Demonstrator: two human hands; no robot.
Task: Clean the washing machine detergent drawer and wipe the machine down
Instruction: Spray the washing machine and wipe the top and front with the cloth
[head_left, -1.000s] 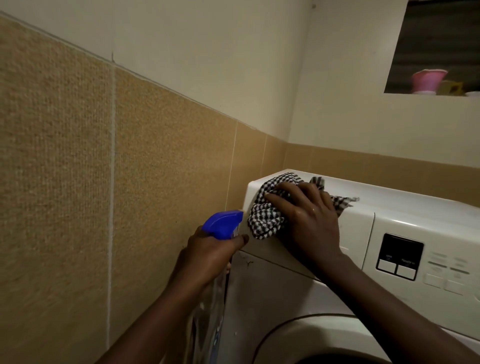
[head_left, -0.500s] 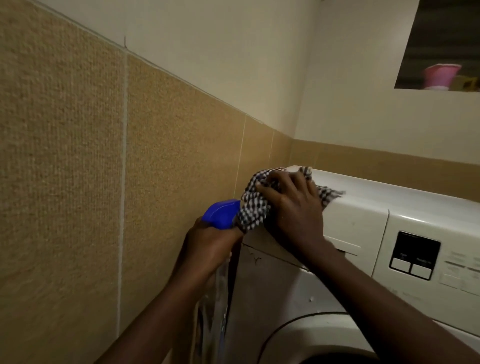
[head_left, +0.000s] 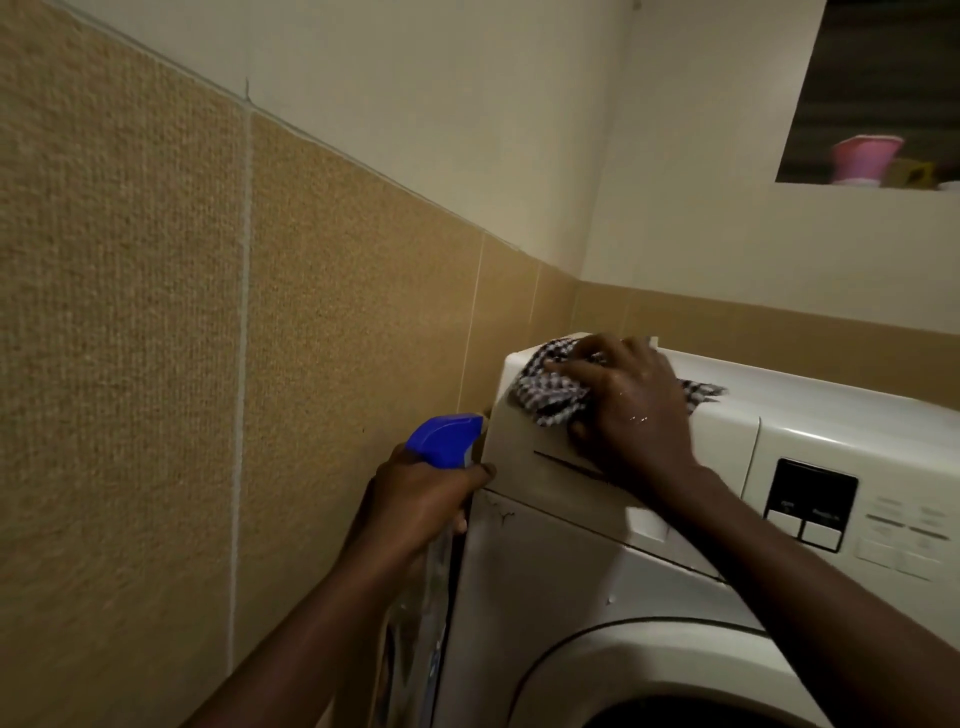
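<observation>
Checked cloth (head_left: 550, 392) pressed under my right hand (head_left: 631, 402) on the washing machine (head_left: 810, 415) top corner, centre-right; left hand (head_left: 418, 499) grip wrapped around the blue-capped spray bottle (head_left: 441, 441).

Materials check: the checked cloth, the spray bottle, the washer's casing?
Cloth: woven fabric, probably cotton; black-and-white check, soft crumpled folds under the right hand.
Spray bottle: glossy blue plastic head, see-through body that looks like clear plastic, held in the left hand.
Washing machine: smooth white casing with a soft sheen; painted metal or plastic, can't tell which.
</observation>
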